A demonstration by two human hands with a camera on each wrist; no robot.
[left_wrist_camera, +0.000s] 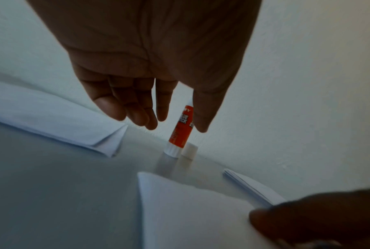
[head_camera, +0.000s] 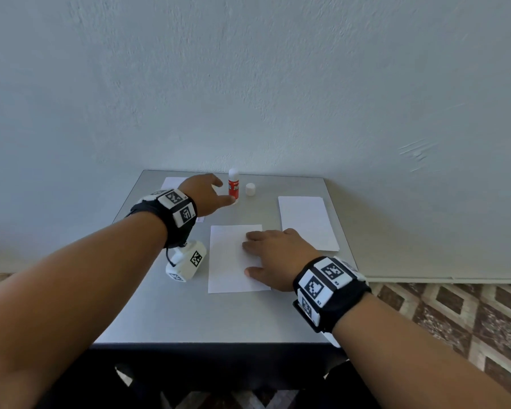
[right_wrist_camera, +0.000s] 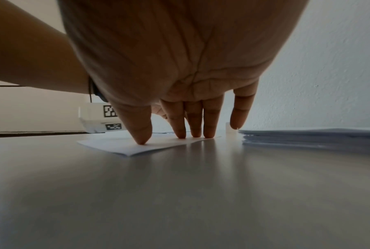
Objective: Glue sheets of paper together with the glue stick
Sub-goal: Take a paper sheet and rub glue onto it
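Note:
A red glue stick (head_camera: 233, 185) (left_wrist_camera: 180, 130) stands upright and uncapped at the back of the grey table (head_camera: 189, 317). Its white cap (head_camera: 250, 189) (left_wrist_camera: 189, 150) sits just to its right. My left hand (head_camera: 211, 194) (left_wrist_camera: 173, 118) hovers beside the stick with fingers and thumb spread on either side, not touching it. A single white sheet (head_camera: 229, 261) (right_wrist_camera: 124, 145) lies in the middle of the table. My right hand (head_camera: 266, 255) (right_wrist_camera: 175, 133) presses it flat with straight fingertips (right_wrist_camera: 141, 140).
A stack of white sheets (head_camera: 307, 221) (right_wrist_camera: 307, 137) lies at the right of the table. More paper (head_camera: 171, 182) (left_wrist_camera: 52, 118) sits at the back left, partly behind my left wrist. The wall rises right behind the table's far edge.

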